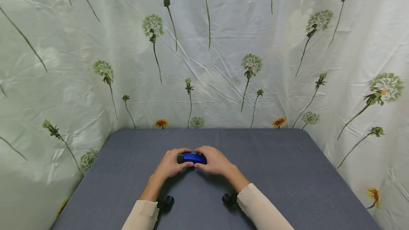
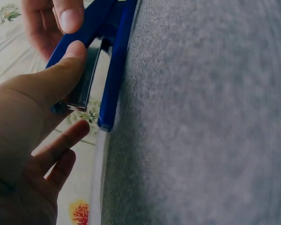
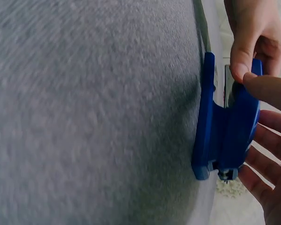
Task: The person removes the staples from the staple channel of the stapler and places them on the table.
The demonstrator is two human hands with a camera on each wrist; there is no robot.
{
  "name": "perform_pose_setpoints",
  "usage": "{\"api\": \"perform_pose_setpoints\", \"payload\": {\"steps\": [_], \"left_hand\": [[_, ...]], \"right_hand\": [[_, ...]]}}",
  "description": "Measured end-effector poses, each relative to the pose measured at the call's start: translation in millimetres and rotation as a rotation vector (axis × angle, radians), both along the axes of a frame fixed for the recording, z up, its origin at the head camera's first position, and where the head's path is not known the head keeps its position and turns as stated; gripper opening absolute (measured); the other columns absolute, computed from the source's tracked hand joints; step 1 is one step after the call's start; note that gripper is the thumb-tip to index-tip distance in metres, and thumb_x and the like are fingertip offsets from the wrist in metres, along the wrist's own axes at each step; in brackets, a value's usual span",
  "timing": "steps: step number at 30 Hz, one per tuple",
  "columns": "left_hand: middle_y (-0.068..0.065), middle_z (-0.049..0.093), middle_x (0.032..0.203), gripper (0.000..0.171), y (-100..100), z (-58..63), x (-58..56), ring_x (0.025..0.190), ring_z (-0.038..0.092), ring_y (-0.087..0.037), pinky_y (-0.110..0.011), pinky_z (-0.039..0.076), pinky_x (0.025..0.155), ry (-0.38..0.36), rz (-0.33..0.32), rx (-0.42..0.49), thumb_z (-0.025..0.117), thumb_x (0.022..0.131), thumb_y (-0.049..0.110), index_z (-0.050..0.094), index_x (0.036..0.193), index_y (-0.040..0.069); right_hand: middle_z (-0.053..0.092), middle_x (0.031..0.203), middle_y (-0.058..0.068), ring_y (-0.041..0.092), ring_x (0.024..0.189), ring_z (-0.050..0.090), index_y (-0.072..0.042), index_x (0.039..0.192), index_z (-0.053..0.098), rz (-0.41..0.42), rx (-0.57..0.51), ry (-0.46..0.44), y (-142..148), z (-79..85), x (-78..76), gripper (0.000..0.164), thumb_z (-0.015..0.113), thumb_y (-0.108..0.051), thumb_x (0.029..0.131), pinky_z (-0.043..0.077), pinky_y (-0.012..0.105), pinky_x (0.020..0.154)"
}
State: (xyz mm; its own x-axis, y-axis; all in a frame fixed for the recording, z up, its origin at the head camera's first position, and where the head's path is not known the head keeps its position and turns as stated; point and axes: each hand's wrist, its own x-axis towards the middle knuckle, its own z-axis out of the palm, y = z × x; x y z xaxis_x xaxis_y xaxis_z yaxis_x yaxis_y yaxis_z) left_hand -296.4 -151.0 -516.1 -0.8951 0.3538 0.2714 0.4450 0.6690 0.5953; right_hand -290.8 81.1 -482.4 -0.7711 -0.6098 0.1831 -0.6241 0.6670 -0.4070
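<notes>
A blue stapler (image 1: pixel 195 158) is on the grey table near its middle, its base lying along the cloth in both wrist views. Between its upper arm and the base (image 2: pixel 113 84) there is a gap, with the metal staple channel (image 2: pixel 89 77) showing. My left hand (image 1: pixel 169 163) grips the front end of the upper arm, thumb on the near side. From the other side my right hand (image 1: pixel 218 160) holds the upper arm, its thumb (image 3: pixel 262 88) meeting the left thumb. The fingertips on the far side are partly hidden by the stapler.
The grey cloth tabletop (image 1: pixel 271 173) extends around both hands. A pale curtain (image 1: pixel 217 77) printed with dandelions hangs behind the table and along its sides. Black wrist mounts (image 1: pixel 166 203) sit at both sleeve cuffs, close above the cloth.
</notes>
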Motion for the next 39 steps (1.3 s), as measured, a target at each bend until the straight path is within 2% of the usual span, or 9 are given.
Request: {"api": "perform_pose_setpoints", "payload": {"steps": [7,12,20,27,31,39], "left_hand": [[0.0,0.076,0.117,0.039,1,1.7,-0.1,0.111,0.071,-0.022,-0.047,0.055,0.096,-0.016,-0.011,0.03,0.087,0.083,0.035,0.076,0.119,0.022],[-0.001,0.077,0.115,0.036,2,1.9,-0.6,0.108,0.071,-0.021,-0.046,0.056,0.093,-0.02,-0.007,0.031,0.088,0.083,0.03,0.076,0.116,0.022],[-0.001,0.077,0.112,0.03,0,-3.6,-2.9,0.105,0.072,-0.02,-0.044,0.057,0.09,-0.027,0.004,0.045,0.087,0.084,0.021,0.077,0.112,0.021],[0.002,0.078,0.11,0.027,-1,-7.9,-3.8,0.103,0.072,-0.018,-0.043,0.057,0.089,-0.046,0.021,0.074,0.087,0.084,0.025,0.078,0.11,0.024],[0.004,0.078,0.107,0.027,-1,-8.8,-2.6,0.097,0.072,-0.013,-0.039,0.058,0.086,-0.069,0.035,0.092,0.087,0.084,0.027,0.078,0.108,0.024],[0.009,0.077,0.094,0.025,0,-8.2,-1.7,0.084,0.067,-0.006,-0.036,0.055,0.08,-0.098,0.089,0.093,0.089,0.082,0.031,0.079,0.104,0.023]], "right_hand": [[0.069,0.13,0.002,0.019,0.12,0.065,-0.016,0.137,0.065,-0.001,0.017,0.036,-9,0.6,1.2,0.042,0.069,-0.036,0.1,0.052,0.041,0.102],[0.069,0.127,0.003,0.019,0.117,0.066,-0.015,0.135,0.067,-0.021,0.02,0.029,-12,1.5,2.0,0.038,0.07,-0.032,0.1,0.053,0.04,0.1],[0.07,0.119,0.0,0.016,0.108,0.066,-0.016,0.13,0.069,-0.044,0.031,0.044,-16,-2.3,-1.3,0.039,0.07,-0.039,0.099,0.054,0.036,0.094],[0.07,0.12,0.0,0.016,0.108,0.067,-0.016,0.13,0.07,-0.049,0.052,0.054,-16,-3.2,-1.1,0.038,0.068,-0.039,0.1,0.054,0.036,0.094],[0.07,0.119,0.001,0.016,0.107,0.067,-0.016,0.129,0.07,-0.042,0.042,0.053,-15,-2.6,-0.1,0.037,0.068,-0.039,0.1,0.055,0.036,0.093],[0.069,0.122,0.002,0.016,0.109,0.066,-0.014,0.13,0.069,-0.05,-0.032,0.002,-11,0.1,-1.4,0.037,0.069,-0.036,0.1,0.055,0.036,0.092]]}}
